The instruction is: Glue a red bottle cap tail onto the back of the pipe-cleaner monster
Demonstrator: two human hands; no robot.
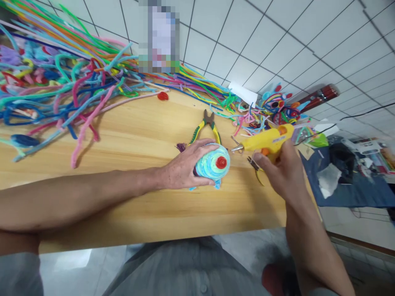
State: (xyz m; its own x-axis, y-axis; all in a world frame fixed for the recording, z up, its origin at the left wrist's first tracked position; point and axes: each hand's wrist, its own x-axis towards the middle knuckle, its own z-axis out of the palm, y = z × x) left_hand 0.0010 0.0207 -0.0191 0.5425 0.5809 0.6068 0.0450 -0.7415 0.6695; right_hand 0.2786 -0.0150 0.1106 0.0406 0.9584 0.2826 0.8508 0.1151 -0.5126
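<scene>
A rounded, fuzzy blue-green piece [207, 166] with a red centre [221, 162] facing up sits over the middle of the tabletop [138, 211], inside the left hand [183, 166]. That hand's fingers are curled round it, thumb along the near side and the others along the far side. Small light-blue bits [217, 184] show at its near edge; whether its base touches the wood cannot be told. Just to the right, the right hand [284, 170] holds a yellow glue gun [267, 142], fingers closed about the handle, the metal nozzle aimed at the piece but apart from it. Just beyond the piece lie pliers [209, 119] with green-and-yellow grips spread, and a dark purple tuft [180, 146] is beside the left hand. A smaller tool [253, 163] with dark jaws lies below the nozzle. Farther out, a red coil [163, 95] rests near a big tangle of coloured fuzzy stems [91, 117] on the left, and a multicoloured fuzzy figure [277, 105] stands at the far right, near the tiled wall [240, 28]
</scene>
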